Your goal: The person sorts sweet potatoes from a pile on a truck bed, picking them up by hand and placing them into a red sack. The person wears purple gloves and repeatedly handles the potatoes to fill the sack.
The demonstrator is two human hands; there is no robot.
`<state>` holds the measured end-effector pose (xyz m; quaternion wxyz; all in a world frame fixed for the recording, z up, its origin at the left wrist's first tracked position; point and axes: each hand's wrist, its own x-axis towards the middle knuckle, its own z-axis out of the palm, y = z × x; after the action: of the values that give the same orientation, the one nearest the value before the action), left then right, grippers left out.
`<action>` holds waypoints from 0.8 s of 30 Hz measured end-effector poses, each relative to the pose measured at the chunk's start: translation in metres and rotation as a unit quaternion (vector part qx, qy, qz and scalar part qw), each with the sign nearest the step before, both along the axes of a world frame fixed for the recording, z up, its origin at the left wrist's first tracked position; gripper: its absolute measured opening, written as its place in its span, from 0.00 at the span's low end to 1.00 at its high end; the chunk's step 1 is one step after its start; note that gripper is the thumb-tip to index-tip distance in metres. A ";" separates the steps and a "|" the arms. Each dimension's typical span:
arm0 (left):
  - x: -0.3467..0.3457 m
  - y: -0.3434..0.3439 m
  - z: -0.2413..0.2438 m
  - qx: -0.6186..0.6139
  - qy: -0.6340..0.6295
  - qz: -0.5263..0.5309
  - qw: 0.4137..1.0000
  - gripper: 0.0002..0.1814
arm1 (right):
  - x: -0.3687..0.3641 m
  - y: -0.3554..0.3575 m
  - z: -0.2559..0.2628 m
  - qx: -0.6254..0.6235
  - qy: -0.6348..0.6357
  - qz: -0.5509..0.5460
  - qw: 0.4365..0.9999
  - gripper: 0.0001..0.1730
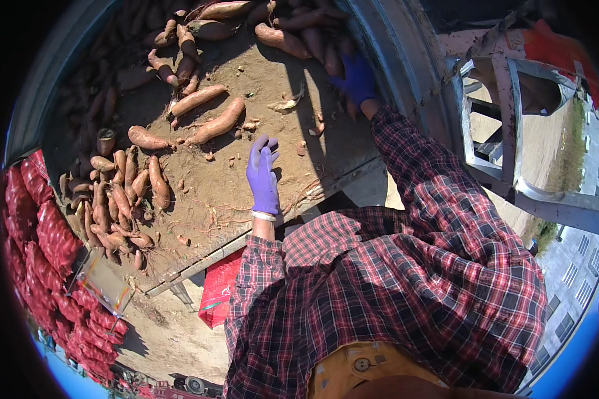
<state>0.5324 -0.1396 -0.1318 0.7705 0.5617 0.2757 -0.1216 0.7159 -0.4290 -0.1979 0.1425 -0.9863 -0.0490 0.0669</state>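
My left hand [263,177], in a purple glove, is over the soil-covered truck bed [274,129] near its front edge. Its fingers are extended and hold nothing. Far to the right, my gloved right hand [355,80] reaches into shadow beside the metal side wall [397,55]. It is at a few shaded sweet potatoes [333,62]; its fingertips are too dark to show a grip. Ahead of my left hand lie a long, curved sweet potato [219,123] and a shorter one [147,138]. A dense group of small sweet potatoes [122,197] sits to the left.
More large sweet potatoes [282,40] are heaped at the back. Broken bits and dry roots [304,194] litter the soil. Red mesh sacks [55,239] are stacked at left. A red mesh bag [219,292] hangs below the front edge [199,267]. A metal frame [509,124] stands at right.
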 end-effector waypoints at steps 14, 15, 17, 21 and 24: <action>0.105 -0.101 -0.082 -0.219 -0.009 -0.005 0.976 0.30 | -0.103 0.051 0.033 0.414 0.033 -0.094 0.905 0.14; 0.078 -0.089 -0.115 -0.220 -0.100 -0.003 0.970 0.29 | -0.107 0.058 0.041 0.522 0.123 -0.129 0.834 0.10; 0.060 -0.081 -0.113 -0.156 -0.188 -0.030 0.969 0.32 | -0.112 0.061 0.055 0.609 0.142 -0.187 0.757 0.10; 0.042 -0.067 -0.068 0.019 -0.257 0.021 0.966 0.39 | -0.126 0.070 0.077 0.692 0.221 -0.203 0.657 0.20; 0.036 -0.043 -0.058 0.179 -0.231 -0.075 0.953 0.43 | -0.141 0.072 0.072 0.599 0.242 -0.119 0.754 0.32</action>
<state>0.5688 -0.1827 -0.1896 0.6890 0.7219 0.0646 0.0053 0.5746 -0.3573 -0.1261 0.7182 -0.6479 0.0749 0.2425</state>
